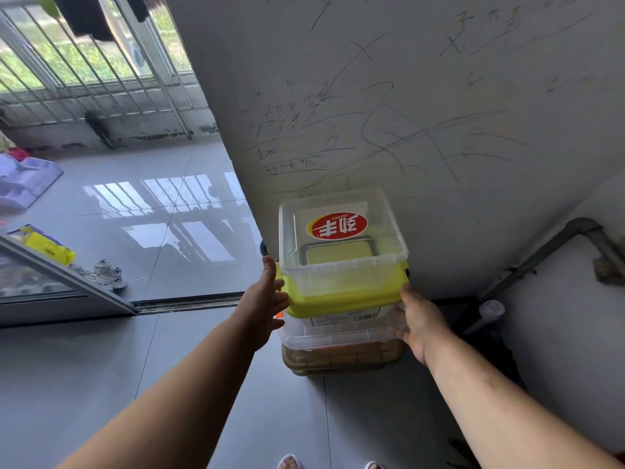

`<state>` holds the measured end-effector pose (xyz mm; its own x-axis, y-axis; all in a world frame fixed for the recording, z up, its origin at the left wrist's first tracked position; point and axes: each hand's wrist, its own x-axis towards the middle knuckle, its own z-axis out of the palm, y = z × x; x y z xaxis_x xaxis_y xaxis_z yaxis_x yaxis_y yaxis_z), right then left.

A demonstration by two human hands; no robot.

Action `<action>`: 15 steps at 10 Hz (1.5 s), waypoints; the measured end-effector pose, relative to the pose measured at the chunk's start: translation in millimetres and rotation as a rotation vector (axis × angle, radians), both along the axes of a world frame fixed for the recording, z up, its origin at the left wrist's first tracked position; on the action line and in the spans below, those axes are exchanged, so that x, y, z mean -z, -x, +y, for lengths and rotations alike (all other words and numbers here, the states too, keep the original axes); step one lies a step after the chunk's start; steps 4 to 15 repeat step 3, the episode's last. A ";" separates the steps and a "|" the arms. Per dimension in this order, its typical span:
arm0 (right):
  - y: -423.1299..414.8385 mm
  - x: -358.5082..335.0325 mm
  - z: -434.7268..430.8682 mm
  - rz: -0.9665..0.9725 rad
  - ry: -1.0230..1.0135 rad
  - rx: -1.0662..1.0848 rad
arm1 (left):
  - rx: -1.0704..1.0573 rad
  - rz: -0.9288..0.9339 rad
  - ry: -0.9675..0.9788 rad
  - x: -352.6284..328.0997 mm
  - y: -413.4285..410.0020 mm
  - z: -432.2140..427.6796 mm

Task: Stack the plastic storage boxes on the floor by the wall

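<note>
A stack of plastic storage boxes stands on the grey floor against the scribbled wall [406, 113]. On top sits a clear box [341, 245] with a red label, upside down on a yellow-green lid [345, 299]. Below the lid is a second clear box [341, 330], and under that a brownish box [341, 358]. My left hand [267, 296] is at the stack's left side by the yellow-green lid, fingers spread and just beside it. My right hand [417, 319] rests against the stack's right side at the second clear box.
A sliding glass door frame [67, 279] and its floor track [189, 302] lie to the left. A yellow packet [47, 245], shoes [105, 272] and a purple plastic item [23, 181] lie on the floor beyond. A grey pipe [541, 258] runs along the right wall.
</note>
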<state>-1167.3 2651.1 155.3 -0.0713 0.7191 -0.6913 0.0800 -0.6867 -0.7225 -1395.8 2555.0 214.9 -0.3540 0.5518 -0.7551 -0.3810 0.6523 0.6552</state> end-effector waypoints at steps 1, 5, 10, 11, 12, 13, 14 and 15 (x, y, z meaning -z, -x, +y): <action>-0.8 -2.2 2.0 -0.104 -0.070 -0.067 | -0.014 0.031 -0.029 -2.3 0.9 -0.6; -4.0 -22.6 5.9 -0.308 -0.338 -0.127 | -0.109 0.101 -0.129 -14.5 1.0 0.3; -4.0 -22.6 5.9 -0.308 -0.338 -0.127 | -0.109 0.101 -0.129 -14.5 1.0 0.3; -4.0 -22.6 5.9 -0.308 -0.338 -0.127 | -0.109 0.101 -0.129 -14.5 1.0 0.3; -4.0 -22.6 5.9 -0.308 -0.338 -0.127 | -0.109 0.101 -0.129 -14.5 1.0 0.3; -4.0 -22.6 5.9 -0.308 -0.338 -0.127 | -0.109 0.101 -0.129 -14.5 1.0 0.3; -4.0 -22.6 5.9 -0.308 -0.338 -0.127 | -0.109 0.101 -0.129 -14.5 1.0 0.3; -4.0 -22.6 5.9 -0.308 -0.338 -0.127 | -0.109 0.101 -0.129 -14.5 1.0 0.3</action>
